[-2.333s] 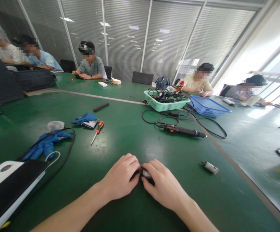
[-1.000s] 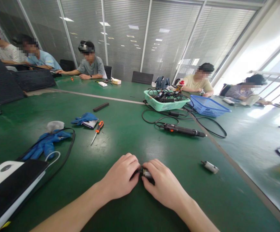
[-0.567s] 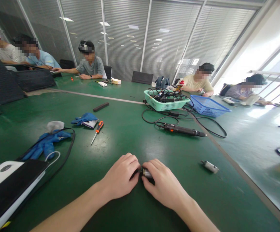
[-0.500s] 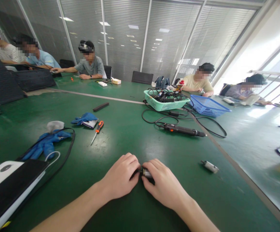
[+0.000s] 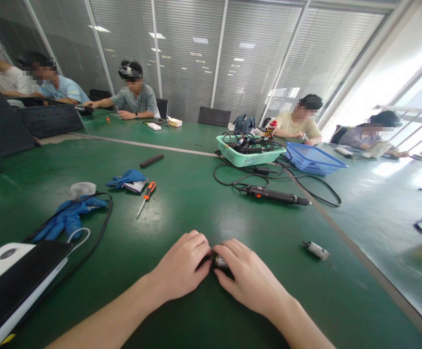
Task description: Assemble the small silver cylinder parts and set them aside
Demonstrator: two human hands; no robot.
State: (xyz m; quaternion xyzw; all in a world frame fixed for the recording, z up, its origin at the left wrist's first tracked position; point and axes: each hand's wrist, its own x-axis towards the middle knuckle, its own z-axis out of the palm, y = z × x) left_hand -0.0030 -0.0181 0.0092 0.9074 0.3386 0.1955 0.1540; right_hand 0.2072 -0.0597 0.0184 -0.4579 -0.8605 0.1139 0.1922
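Nearest, at left, a black-and-white device (image 5: 25, 278) on the green counter (image 5: 211, 322). Mid-counter, the right hand (image 5: 249, 276) has its fingers closed round a metal cylinder (image 5: 220, 261), covering much of it; left hand (image 5: 184, 264) fingers pinch a dark piece (image 5: 204, 261) at its left end, whether joined or separate I cannot tell. Second cylinder (image 5: 316, 250) lies apart, right. Beyond: blue glove (image 5: 71, 218), orange-handled screwdriver (image 5: 147, 195), then a corded driver (image 5: 278, 195), its cable looping before the loaded green basket (image 5: 249, 160). Blue basket (image 5: 315, 161) just beside; seated co-workers (image 5: 136, 99) farthest.
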